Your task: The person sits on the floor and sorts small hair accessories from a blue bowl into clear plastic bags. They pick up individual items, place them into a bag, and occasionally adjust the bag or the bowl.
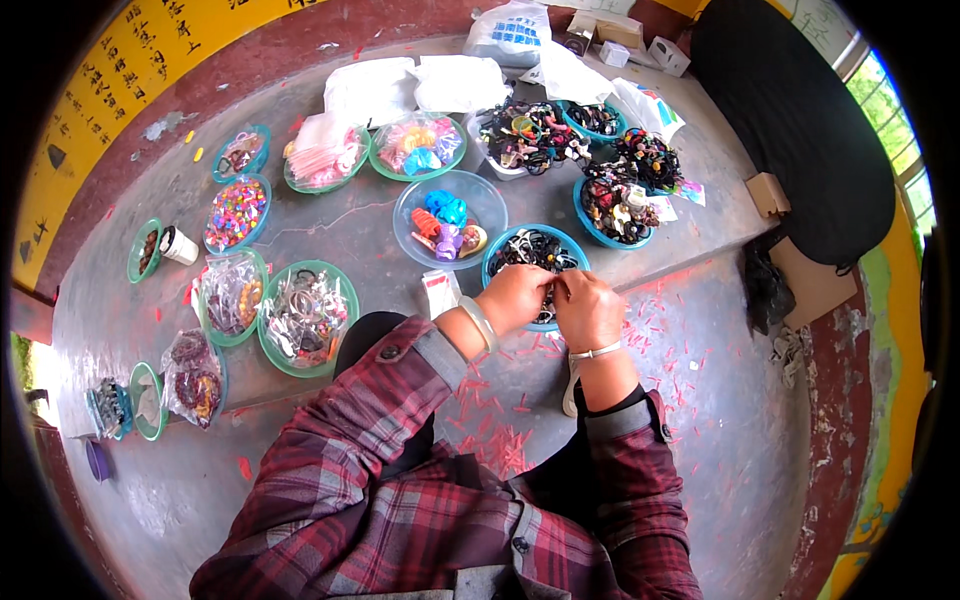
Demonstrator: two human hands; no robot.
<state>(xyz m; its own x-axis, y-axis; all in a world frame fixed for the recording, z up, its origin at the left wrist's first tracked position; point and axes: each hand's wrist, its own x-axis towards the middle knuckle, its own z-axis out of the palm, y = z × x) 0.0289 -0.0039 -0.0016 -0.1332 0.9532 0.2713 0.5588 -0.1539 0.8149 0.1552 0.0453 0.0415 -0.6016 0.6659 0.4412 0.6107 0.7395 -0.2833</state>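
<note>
Blk bands point(533, 246) under L+R fingers point(569, 285)

Bowls point(488, 208) (close-set) block ahead; the right hand point(591, 312) has room rightward.

The person wears a plaid jacket point(400, 510), woven in dark red, maroon and grey, with thin pale lines crossing into squares. At the end of the left sleeve point(335, 430) there is a plain grey cuff point(428, 360), and a dark round button point(390, 353) sits near its edge. The right sleeve point(640, 490) has a similar grey cuff, from whose edge a black inner sleeve point(615, 402) comes out. Another dark button point(520, 545) is on the jacket's front. The left hand point(515, 298) and the right hand point(590, 310) are bare. A wide, pale bracelet point(480, 325) circles the left wrist; a thinner light band point(597, 351) circles the right. The trousers point(545, 478) are black.
</note>
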